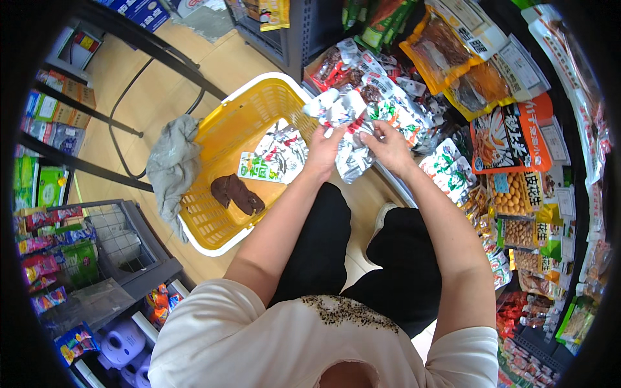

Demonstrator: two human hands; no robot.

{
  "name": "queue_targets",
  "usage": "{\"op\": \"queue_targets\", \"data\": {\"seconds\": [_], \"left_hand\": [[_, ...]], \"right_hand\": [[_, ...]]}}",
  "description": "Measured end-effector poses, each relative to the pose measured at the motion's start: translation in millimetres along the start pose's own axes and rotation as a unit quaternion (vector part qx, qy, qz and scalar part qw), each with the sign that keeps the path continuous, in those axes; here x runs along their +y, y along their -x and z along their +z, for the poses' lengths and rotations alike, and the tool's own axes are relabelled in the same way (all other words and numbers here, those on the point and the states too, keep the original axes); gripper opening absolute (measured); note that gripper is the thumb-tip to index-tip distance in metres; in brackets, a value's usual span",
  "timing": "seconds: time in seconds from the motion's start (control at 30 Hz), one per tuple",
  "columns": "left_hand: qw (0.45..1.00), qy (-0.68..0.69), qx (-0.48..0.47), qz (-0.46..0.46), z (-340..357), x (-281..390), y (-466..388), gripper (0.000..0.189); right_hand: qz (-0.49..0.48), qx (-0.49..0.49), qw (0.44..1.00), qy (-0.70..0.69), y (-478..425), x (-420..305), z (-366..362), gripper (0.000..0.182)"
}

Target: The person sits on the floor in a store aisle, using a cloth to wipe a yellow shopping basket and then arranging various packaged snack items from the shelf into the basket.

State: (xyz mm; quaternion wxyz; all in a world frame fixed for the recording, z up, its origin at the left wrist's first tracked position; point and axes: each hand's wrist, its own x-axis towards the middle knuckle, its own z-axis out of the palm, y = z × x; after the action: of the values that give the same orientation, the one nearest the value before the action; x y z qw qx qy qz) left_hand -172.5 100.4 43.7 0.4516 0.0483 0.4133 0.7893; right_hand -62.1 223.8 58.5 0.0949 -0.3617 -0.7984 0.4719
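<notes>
Between my two hands are several small silver and white foil snack packets (352, 157). My left hand (324, 149) grips them from the left, thumb on top. From the right, my right hand (388, 146) pinches the same bunch with thumb and fingers. The packets hang just past the right rim of a yellow plastic basket (213, 136) with a white edge. Inside that basket lie more silver packets (286, 145), a white and green card (259, 167) and a dark brown cloth or glove (237, 194). A grey rag (174, 165) drapes over its left rim.
Loose snack packets (378, 87) fill the shelf bin beyond my hands. On the right, bagged snacks (514, 194) hang above shelf trays. Black metal bars (160, 43) and a black cable (121, 106) stand left of the basket. A wire-mesh rack (116, 237) is at lower left.
</notes>
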Motion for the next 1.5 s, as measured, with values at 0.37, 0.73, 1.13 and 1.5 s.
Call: {"op": "queue_targets", "data": {"seconds": [0.37,0.73,1.13,1.5], "left_hand": [[0.99,0.043,-0.043,-0.128,38.5,-39.3,-41.3,0.044],[0.99,-0.06,-0.099,-0.081,55.2,-75.1,-62.4,0.036],[0.788,-0.59,-0.12,0.128,84.4,-106.9,-118.0,0.066],[0.706,-0.665,-0.106,0.219,45.7,-127.8,-50.8,0.058]], "right_hand": [[0.117,0.041,0.992,-0.013,-8.2,39.5,-56.9,0.038],[0.219,0.066,0.917,-0.327,7.8,72.9,-71.4,0.016],[0.084,0.312,0.946,-0.034,-9.2,144.2,-70.8,0.059],[-0.157,0.32,0.916,0.184,-19.6,113.5,-61.9,0.057]]}}
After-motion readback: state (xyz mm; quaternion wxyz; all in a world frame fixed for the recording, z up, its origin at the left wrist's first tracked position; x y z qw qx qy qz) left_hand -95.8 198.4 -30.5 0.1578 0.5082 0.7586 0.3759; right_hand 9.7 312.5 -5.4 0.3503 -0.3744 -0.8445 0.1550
